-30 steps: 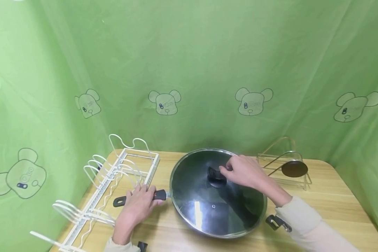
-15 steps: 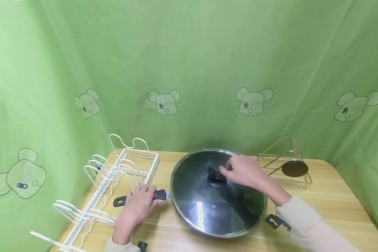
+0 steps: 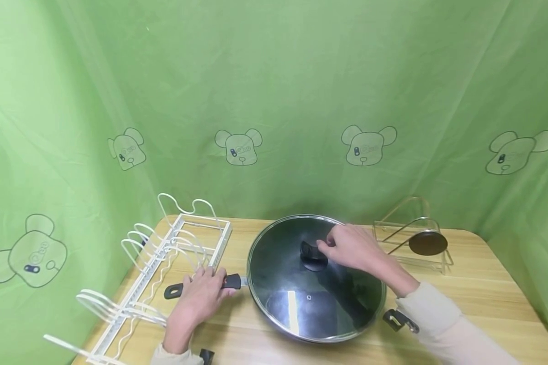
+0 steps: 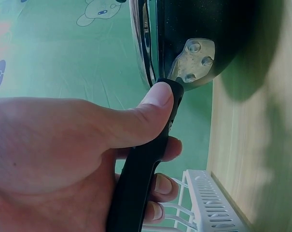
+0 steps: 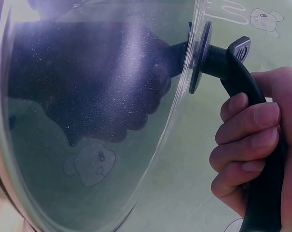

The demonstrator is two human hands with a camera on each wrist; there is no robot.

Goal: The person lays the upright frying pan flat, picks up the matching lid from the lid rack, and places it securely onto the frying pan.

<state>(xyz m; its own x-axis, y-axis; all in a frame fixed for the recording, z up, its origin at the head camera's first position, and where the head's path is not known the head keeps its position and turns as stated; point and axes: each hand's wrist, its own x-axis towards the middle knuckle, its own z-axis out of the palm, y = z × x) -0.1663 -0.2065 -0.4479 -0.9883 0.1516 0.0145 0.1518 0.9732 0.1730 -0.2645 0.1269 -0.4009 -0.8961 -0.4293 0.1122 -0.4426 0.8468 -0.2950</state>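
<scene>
A large dark frying pan (image 4: 232,29) is at the middle of the table, covered by a glass lid (image 3: 278,263) with a metal rim. My left hand (image 3: 202,296) grips the pan's black handle (image 4: 136,188), thumb along one side and fingers curled round the other. My right hand (image 3: 353,247) holds the lid's black knob (image 3: 308,253); in the right wrist view its fingers (image 5: 257,118) wrap round this upright, curved grip. The lid lies over the pan's rim in the head view. My left palm hides part of the pan handle.
A white wire rack (image 3: 137,284) with upright loops stands along the table's left side, close to my left hand. Behind my right forearm is a metal wire stand (image 3: 411,223) with a dark round disc (image 3: 427,243). A green curtain (image 3: 297,101) surrounds the wooden table (image 3: 484,289).
Both hands keep their grips on the pan handle and the lid knob. The pan, lid and hands stay almost still, with only a tiny shift of the view.
</scene>
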